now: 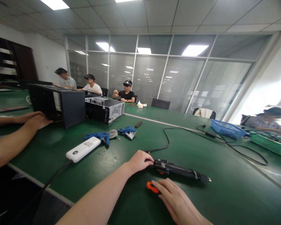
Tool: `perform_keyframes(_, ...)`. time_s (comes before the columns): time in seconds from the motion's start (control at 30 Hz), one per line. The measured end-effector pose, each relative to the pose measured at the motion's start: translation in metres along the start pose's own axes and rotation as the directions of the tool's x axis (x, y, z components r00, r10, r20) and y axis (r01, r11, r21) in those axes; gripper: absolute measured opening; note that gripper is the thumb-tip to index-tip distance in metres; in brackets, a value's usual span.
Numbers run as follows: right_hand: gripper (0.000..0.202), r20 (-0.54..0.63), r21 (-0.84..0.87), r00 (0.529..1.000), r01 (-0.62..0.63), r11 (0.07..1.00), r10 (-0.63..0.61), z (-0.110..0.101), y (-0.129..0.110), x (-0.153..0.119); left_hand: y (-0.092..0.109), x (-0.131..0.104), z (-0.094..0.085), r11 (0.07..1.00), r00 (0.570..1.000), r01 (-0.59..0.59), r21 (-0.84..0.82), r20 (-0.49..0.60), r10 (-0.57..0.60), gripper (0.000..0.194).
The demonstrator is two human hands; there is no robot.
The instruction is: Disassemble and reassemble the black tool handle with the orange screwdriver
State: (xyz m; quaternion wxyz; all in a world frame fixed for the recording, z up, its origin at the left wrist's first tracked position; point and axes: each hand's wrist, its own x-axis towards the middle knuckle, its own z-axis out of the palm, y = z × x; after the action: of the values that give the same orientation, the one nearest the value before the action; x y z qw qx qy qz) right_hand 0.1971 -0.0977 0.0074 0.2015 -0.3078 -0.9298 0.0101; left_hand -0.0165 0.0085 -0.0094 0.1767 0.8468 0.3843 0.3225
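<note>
A black electric screwdriver (pixel 178 168) lies on the green table, its bit end pointing right. My left hand (pixel 139 162) pinches its rear end, where the black cord (pixel 167 142) comes near. Just in front of the screwdriver, my right hand (pixel 175 198) is low over the table with its fingers on a small orange object (pixel 152 187). Most of that object is hidden under the hand, so its kind cannot be made out.
Blue work gloves (pixel 127 131) and a white power pack (pixel 83 149) lie to the left. Beyond them stand a computer case (pixel 73 107) with a co-worker's hands (pixel 38 120) at it, and a second opened case (pixel 105 109). Blue (pixel 228 128) and green baskets (pixel 270 144) are at right.
</note>
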Motion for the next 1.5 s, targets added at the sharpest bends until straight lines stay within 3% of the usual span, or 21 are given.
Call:
perform_keyframes(0.17,0.041,-0.026,0.113,0.997,-0.068,0.991,0.071,0.008,0.009,-0.001,0.002,0.001,-0.001,1.0,1.0,0.027,0.013,0.01,-0.027,0.014)
perform_keyframes(0.33,0.043,-0.097,0.12,0.989,-0.101,0.988,0.113,-0.003,0.023,-0.003,0.004,0.003,-0.002,0.999,0.999,0.037,0.013,0.033,-0.037,0.015)
perform_keyframes(0.43,0.041,-0.221,0.116,0.954,-0.182,0.976,0.204,-0.013,0.052,-0.006,0.007,0.004,-0.004,0.998,0.997,0.068,0.015,0.044,-0.069,0.016)
perform_keyframes(0.53,0.039,-0.322,0.076,0.89,-0.316,0.946,0.323,-0.023,0.092,-0.014,0.009,0.004,-0.006,0.994,0.993,0.105,0.024,0.048,-0.106,0.016)
perform_keyframes(0.63,0.034,-0.191,0.071,0.909,-0.363,0.929,0.37,-0.032,0.125,-0.025,0.011,0.005,-0.008,0.993,0.991,0.117,0.024,0.062,-0.118,0.017)
perform_keyframes(0.77,0.039,-0.006,0.207,0.917,-0.389,0.898,0.398,-0.037,0.146,-0.037,0.012,0.004,-0.01,0.994,0.993,0.097,0.05,0.061,-0.1,0.017)
perform_keyframes(0.97,0.041,0.045,0.269,0.891,-0.446,0.854,0.451,-0.037,0.152,-0.044,0.009,0.002,-0.009,0.995,0.998,0.059,0.074,0.02,-0.061,0.017)
perform_keyframes(1.1,0.046,0.019,0.225,0.858,-0.504,0.834,0.514,-0.038,0.163,-0.057,0.008,0.002,-0.009,0.997,0.998,0.044,0.064,-0.052,-0.041,0.02)
perform_keyframes(1.2,0.049,-0.062,0.118,0.804,-0.583,0.804,0.592,-0.039,0.185,-0.078,0.007,0.002,-0.009,0.997,0.998,0.031,0.064,-0.057,-0.028,0.02)
perform_keyframes(1.27,0.053,-0.145,0.024,0.739,-0.663,0.749,0.658,-0.04,0.206,-0.095,0.005,0.001,-0.008,0.997,0.999,0.019,0.072,-0.037,-0.016,0.021)
perform_keyframes(1.4,0.059,-0.352,-0.144,0.538,-0.84,0.523,0.766,-0.044,0.243,-0.135,0.002,0.002,-0.005,0.995,1.0,-0.018,0.098,0.006,0.017,0.017)
perform_keyframes(1.5,0.06,-0.459,-0.171,0.389,-0.921,0.351,0.798,-0.05,0.258,-0.164,0.003,0.003,-0.004,0.993,0.999,-0.034,0.115,0.029,0.031,0.015)
